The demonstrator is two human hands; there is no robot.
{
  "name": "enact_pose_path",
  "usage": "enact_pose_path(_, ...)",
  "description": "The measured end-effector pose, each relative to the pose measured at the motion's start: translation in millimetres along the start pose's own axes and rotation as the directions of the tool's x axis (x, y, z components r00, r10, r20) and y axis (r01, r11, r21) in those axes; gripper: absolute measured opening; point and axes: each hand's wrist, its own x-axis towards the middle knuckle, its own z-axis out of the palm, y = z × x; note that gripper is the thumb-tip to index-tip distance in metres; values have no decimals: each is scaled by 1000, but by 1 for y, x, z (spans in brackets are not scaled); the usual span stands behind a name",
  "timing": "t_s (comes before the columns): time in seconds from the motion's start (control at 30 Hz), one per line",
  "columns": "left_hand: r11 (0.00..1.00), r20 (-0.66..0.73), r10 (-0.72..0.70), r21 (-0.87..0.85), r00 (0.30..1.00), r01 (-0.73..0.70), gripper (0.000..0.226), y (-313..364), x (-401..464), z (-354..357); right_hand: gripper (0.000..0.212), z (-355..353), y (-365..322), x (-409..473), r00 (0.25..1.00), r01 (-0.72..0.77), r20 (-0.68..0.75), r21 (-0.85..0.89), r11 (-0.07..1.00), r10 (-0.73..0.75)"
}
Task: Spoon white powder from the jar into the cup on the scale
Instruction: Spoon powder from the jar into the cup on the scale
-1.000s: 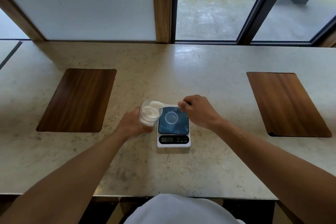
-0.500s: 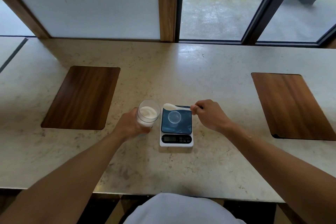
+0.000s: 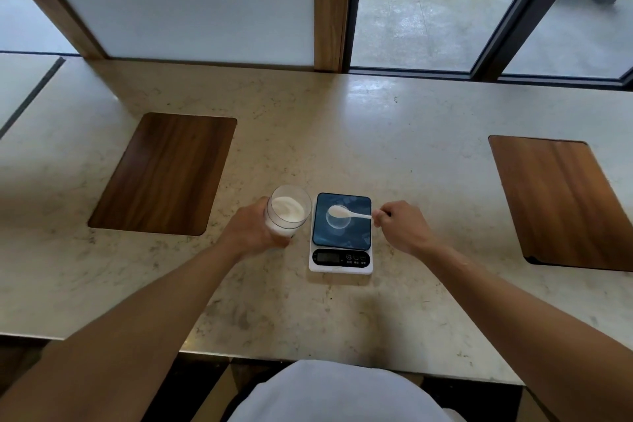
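Observation:
A clear jar [image 3: 288,214] holding white powder stands just left of the scale, and my left hand [image 3: 251,231] is wrapped around its side. The white scale [image 3: 340,264] with a dark blue platform carries a small clear cup [image 3: 339,223]. My right hand [image 3: 402,226] pinches the handle of a white spoon [image 3: 344,212] at the scale's right edge. The spoon's bowl, loaded with white powder, hovers over the cup's far rim.
The pale stone counter [image 3: 342,134] has two inset wooden panels, one at the left [image 3: 164,175] and one at the right [image 3: 561,202]. Windows and a wooden post rise behind the counter's far edge. The near edge is by my body.
The spoon has left the jar and travelled right, its bowl now over the cup. The left hand has lowered and straightened the jar beside the scale.

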Motion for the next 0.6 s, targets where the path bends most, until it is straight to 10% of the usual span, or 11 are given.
enact_pose_path(0.6, 1000, 3, 10, -19, 1000, -10, 81, -1, -2, 0, 34, 19, 0, 10, 997, -21, -74, -161, 987, 9)
